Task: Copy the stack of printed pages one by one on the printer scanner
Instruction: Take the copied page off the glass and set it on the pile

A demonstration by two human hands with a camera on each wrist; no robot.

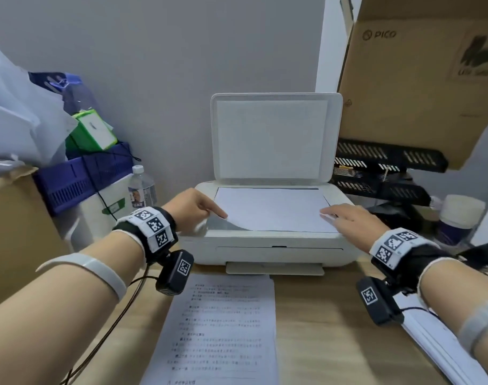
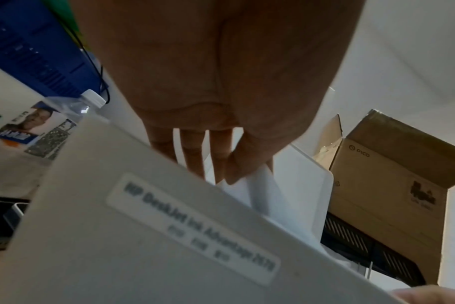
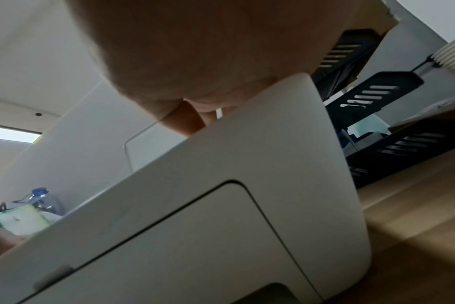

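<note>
A white printer (image 1: 267, 245) is sitting at the centre of a wooden desk (image 1: 320, 329) with its scanner lid (image 1: 273, 137) standing open against the wall at 12 o'clock. A blank-side-up sheet (image 1: 270, 208) is lying on the scanner glass, its 7 o'clock corner curling so that a wedge of bare glass is showing there. The left hand (image 1: 194, 208) is reaching in from 9 o'clock, fingers extended and a fingertip touching the sheet's left edge; in the left wrist view the fingers (image 2: 195, 158) are hanging straight beside the white paper, and whether the thumb is pinching it cannot be told. The right hand (image 1: 348, 218) is lying flat at 3 o'clock, fingers straight and pressing the sheet's right edge; the right wrist view is showing mostly palm, the fingertips being hidden behind the printer's body. A printed page (image 1: 220, 329) is lying on the desk at 6 o'clock, its text too small to read and its lower end cut off. At 4 o'clock a stack of pages (image 1: 442, 345) is partly covered by the right forearm. At 9 o'clock a blue basket (image 1: 79, 179) is holding a green-and-white box (image 1: 94, 132), its other contents unclear; a water bottle (image 1: 141, 187) is standing beside it. At 2 o'clock black tiered trays (image 1: 387, 162) are holding papers that are hard to make out, under a cardboard box (image 1: 420, 79) cut off by the frame.
</note>
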